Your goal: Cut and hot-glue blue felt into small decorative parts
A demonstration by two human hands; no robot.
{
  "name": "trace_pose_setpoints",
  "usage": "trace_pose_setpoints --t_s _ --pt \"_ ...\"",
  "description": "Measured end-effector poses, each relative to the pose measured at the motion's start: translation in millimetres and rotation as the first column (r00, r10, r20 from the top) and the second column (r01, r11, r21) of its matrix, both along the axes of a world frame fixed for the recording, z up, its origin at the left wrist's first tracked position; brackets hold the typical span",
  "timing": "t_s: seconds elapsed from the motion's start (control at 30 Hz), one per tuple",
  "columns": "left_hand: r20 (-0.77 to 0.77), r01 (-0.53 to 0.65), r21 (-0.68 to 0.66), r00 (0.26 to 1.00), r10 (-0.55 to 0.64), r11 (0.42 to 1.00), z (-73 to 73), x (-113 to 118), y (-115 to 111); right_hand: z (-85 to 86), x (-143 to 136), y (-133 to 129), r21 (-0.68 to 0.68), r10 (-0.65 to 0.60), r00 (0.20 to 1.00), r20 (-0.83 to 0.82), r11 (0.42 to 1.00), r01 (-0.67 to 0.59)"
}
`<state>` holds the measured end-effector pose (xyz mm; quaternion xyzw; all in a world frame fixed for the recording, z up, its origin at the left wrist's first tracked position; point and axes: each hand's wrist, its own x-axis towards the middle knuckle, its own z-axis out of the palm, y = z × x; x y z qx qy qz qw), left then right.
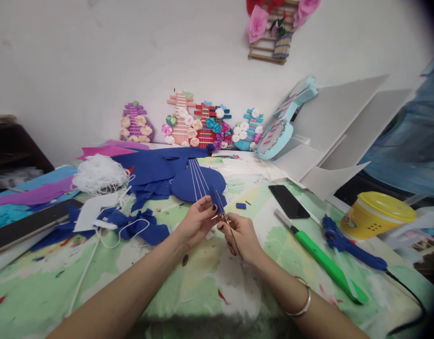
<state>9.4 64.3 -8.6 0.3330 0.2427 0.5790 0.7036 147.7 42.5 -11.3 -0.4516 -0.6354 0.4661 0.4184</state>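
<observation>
A small strip of blue foam (213, 194) is pinched in my left hand (199, 217), its fingers closed round the lower part. My right hand (240, 235) is closed on a pair of scissors (232, 234), whose blades reach up beside the blue strip. Just beyond my hands lies a rounded blue foam shape (180, 185) with white strings across it. To its right, a small blue piece (241, 205) rests on the tablecloth.
White yarn (100, 175), blue scraps (146, 226) and coloured sheets lie left. On the right are a phone (288, 201), a green cutter (326, 263), a blue glue gun (354, 247) and a yellow tub (375, 214). Decorated guitar shapes (205, 127) stand along the wall.
</observation>
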Motion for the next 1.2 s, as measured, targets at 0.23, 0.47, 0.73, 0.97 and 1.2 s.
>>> trace_pose_setpoints --t_s 0.23,0.47,0.73,0.97,1.2 --pt "0.005 0.008 -0.002 1.000 -0.008 1.000 -2.2 -1 1 -2.2 0 2 -0.002 -0.023 1.000 0.014 1.000 0.023" --pt "0.002 -0.002 -0.008 1.000 0.002 1.000 -1.7 -2 2 -3.6 1 5 0.003 -0.066 0.998 0.025 0.998 0.066" --pt "-0.183 -0.039 0.039 0.982 0.046 0.998 12.6 -17 4 2.8 34 21 -0.019 0.087 0.996 -0.011 0.996 -0.087" --pt "-0.310 0.110 0.123 0.948 -0.067 0.986 12.2 -24 4 12.5 49 22 -0.015 0.310 0.936 0.166 0.950 -0.312" --pt "-0.347 0.131 0.133 0.935 -0.077 0.983 13.1 -24 4 9.4 46 22 -0.003 0.299 0.931 0.210 0.952 -0.305"
